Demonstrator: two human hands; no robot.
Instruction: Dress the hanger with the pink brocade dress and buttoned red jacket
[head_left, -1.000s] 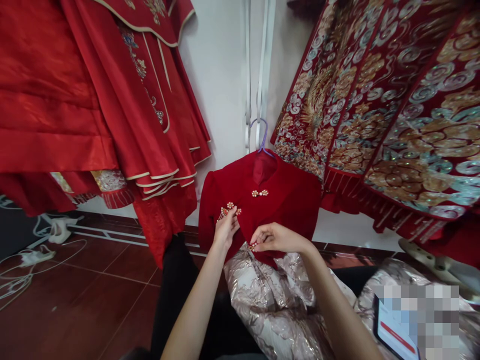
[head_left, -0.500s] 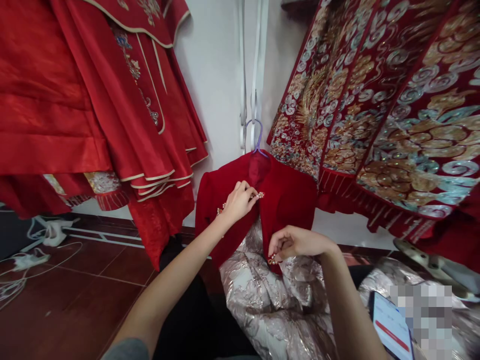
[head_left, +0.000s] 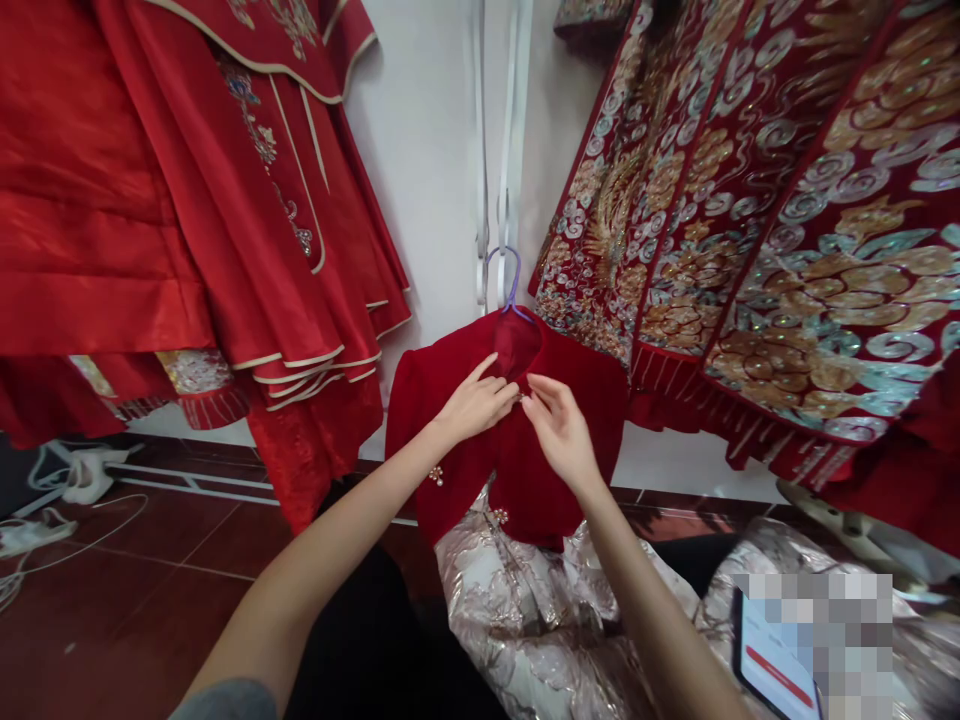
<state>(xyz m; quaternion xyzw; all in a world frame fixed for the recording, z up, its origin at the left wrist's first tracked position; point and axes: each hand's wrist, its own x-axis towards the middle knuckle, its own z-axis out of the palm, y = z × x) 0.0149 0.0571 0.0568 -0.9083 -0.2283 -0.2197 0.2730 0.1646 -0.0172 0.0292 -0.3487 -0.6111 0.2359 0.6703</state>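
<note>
The right hand (head_left: 562, 440) has come up from the hem of the red jacket (head_left: 581, 390) to the collar, meeting the left hand (head_left: 474, 408) in the middle of the frame. The hem clasp (head_left: 500, 516) it was covering half a second ago now shows bare, low in the centre. The left hand has stayed at the neck, but its forefinger now points up along the collar edge. The two front edges, which had a gap between them below the neck, now lie closer together.

From where I stand, the left fingers look pinched on the collar clasp (head_left: 522, 396), which is mostly hidden, probably to steady it against the cloth. The right grip is narrow, thumb and forefinger just beside that clasp; whether it has hold of anything I can't tell.

The jacket hangs at centre on a purple hanger (head_left: 514, 268), hooked at the pale upright rails (head_left: 480, 240) running up to the top of the frame. Hung like that it faces the person squarely, I'd say, and leaves both hands free for the small fastening. Below the left forearm, a beaded ornament (head_left: 436, 475) sits on the jacket's front. Shiny floral cloth (head_left: 517, 590) bunches under the hem at bottom centre, and a phone (head_left: 776, 665) lies lower right, clear of both arms
</note>
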